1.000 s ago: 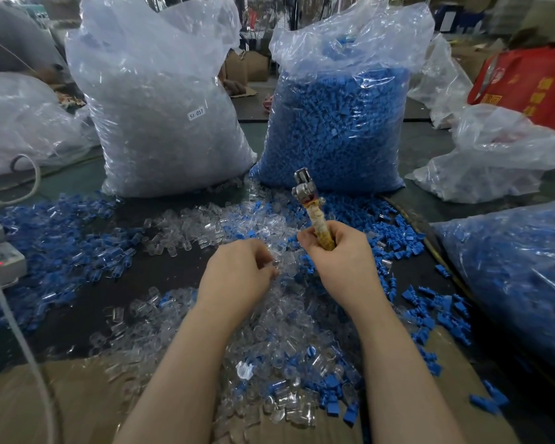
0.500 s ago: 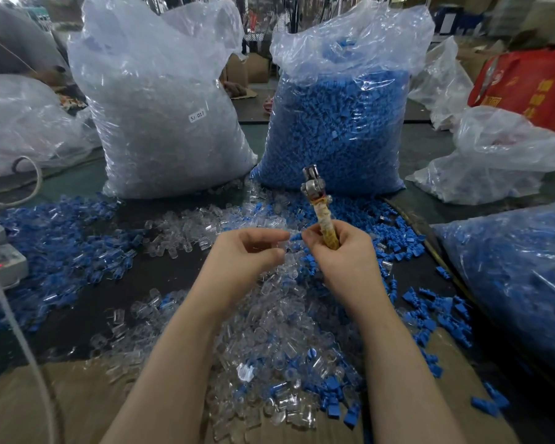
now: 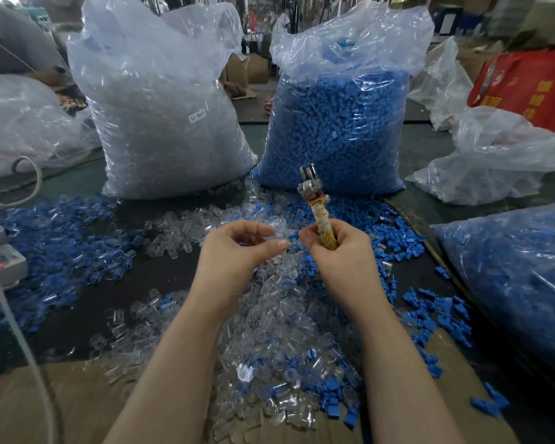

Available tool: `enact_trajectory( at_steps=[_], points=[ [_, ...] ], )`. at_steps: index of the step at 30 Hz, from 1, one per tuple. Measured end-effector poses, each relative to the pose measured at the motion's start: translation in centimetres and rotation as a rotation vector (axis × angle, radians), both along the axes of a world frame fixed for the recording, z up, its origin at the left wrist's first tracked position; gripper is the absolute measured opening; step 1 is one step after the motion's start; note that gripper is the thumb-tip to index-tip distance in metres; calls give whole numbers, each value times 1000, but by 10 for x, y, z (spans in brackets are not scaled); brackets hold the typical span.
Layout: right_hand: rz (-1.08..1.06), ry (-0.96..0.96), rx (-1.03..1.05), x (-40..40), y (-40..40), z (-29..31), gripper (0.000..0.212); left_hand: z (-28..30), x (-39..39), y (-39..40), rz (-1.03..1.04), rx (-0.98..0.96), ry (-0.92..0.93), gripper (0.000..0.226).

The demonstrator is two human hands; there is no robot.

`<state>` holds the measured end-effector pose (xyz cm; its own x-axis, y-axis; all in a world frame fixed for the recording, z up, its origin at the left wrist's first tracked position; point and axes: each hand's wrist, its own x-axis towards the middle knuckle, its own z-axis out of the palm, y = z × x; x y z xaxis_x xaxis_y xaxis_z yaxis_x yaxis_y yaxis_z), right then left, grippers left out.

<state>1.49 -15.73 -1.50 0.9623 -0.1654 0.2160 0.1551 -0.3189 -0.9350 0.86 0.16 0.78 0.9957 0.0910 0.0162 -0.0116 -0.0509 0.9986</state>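
Note:
My right hand (image 3: 340,261) grips a tape-wrapped yellow tool handle (image 3: 323,225), whose metal head (image 3: 309,184) points up and away from me. My left hand (image 3: 237,248) is raised just left of it, palm turned up, fingers curled round a small clear plastic cap (image 3: 274,230) with a bit of blue inside the palm. Both hands hover over a heap of loose clear caps (image 3: 279,322) mixed with small blue plastic pieces (image 3: 430,318) on the dark table.
A tall bag of clear caps (image 3: 161,123) and a tall bag of blue pieces (image 3: 337,123) stand behind the heap. Another bag of blue pieces (image 3: 519,283) lies at right. Assembled blue-and-clear parts (image 3: 55,238) spread at left, near a grey device (image 3: 4,264) with a hose. Cardboard (image 3: 77,405) covers the near edge.
My left hand has lifted off the pile, turned palm up and come beside the right hand with a clear cap. The right hand and tool barely moved.

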Motion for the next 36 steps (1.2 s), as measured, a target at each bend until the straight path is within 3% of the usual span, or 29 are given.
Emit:
enact_trajectory(
  at_steps=[7,15,20,36],
  points=[
    [-4,-11,32,0,0,-1,26,2,1,2,12,-181,126,37],
    [19,-14,29,-1,3,1,21,4,1,2,64,-295,138,22],
    [40,-53,45,-3,6,3,23,2,1,-2,70,-273,163,8],
    [-20,-135,-14,-7,8,7,24,8,-4,-11,9,-217,67,9]
  ],
)
